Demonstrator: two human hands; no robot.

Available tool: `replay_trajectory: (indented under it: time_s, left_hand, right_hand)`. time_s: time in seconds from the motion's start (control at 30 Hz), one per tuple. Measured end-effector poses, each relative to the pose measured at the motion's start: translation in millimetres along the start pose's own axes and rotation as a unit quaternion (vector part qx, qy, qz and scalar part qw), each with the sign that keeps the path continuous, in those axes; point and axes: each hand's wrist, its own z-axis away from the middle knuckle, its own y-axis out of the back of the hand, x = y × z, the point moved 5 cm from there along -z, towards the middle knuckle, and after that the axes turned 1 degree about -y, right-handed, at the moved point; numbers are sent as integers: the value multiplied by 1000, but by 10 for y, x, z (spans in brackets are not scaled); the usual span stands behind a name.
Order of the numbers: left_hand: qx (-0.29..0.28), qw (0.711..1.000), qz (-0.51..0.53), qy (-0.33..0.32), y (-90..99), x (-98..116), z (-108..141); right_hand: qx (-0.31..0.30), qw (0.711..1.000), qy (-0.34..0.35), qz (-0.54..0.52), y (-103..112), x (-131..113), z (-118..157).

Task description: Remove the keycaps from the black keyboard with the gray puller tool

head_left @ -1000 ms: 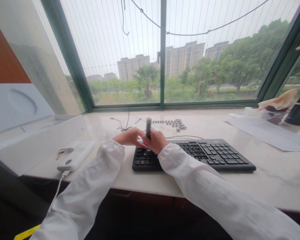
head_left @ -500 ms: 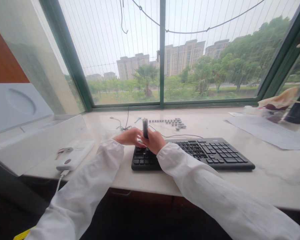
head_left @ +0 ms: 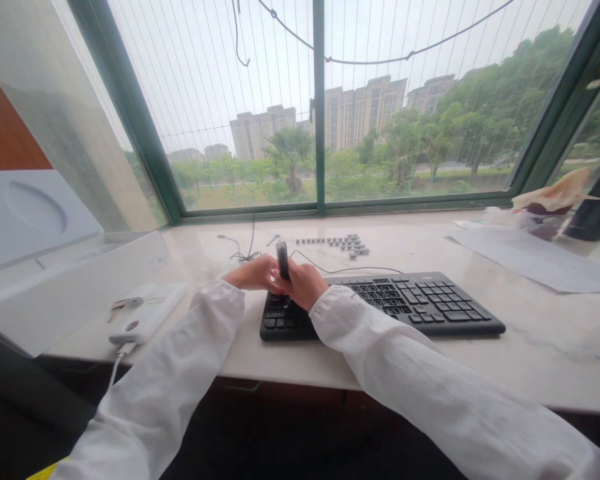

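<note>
A black keyboard (head_left: 445, 303) lies on the pale tabletop, with keycaps off across much of its middle. Wrapped round a dark upright handle (head_left: 283, 261), my right hand (head_left: 307, 285) is closed over the keyboard's left part. The handle has a lighter top and leans slightly left; its lower end is hidden, so the tool's kind does not show. My left hand (head_left: 254, 273) is at the keyboard's upper left, fingers bent and closed against the right hand near the tool. What they pinch is hidden. Loose keycaps (head_left: 333, 241) lie in rows behind the keyboard.
Behind my hands are a coiled cable (head_left: 247, 256) and a small blue tool (head_left: 273, 239). At left stand an open white box (head_left: 75, 267) and a white power bank (head_left: 165, 303) with keys (head_left: 125, 305). Paper sheets (head_left: 540, 257) and a dark bottle (head_left: 595, 207) are right.
The tool's handle has tipped slightly to the left in my right hand. The whole view has shifted a little; both hands stay over the keyboard's left part.
</note>
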Motion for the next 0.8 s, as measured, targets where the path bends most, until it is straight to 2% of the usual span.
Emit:
replay_trajectory:
  time_s: [0.17, 0.3, 0.4, 0.5, 0.67, 0.8]
  left_hand:
    - [9, 1000, 4, 11, 7, 49, -5]
    - [9, 999, -32, 22, 13, 75, -14]
    - [12, 997, -65, 25, 14, 59, -20]
    - [3, 998, -55, 21, 6, 47, -13]
    - [-22, 999, -5, -24, 13, 86, 9]
    - [-34, 999, 11, -30, 13, 68, 13]
  right_hand:
    - [-15, 999, 24, 42, 3, -25, 13]
    - [-22, 995, 74, 65, 6, -61, 17]
    - [-16, 994, 86, 66, 11, -63, 20]
    - [-17, 996, 72, 51, 6, -32, 9]
    - [-10, 1000, -24, 3, 11, 110, -45]
    - [-10, 999, -39, -9, 24, 115, -51]
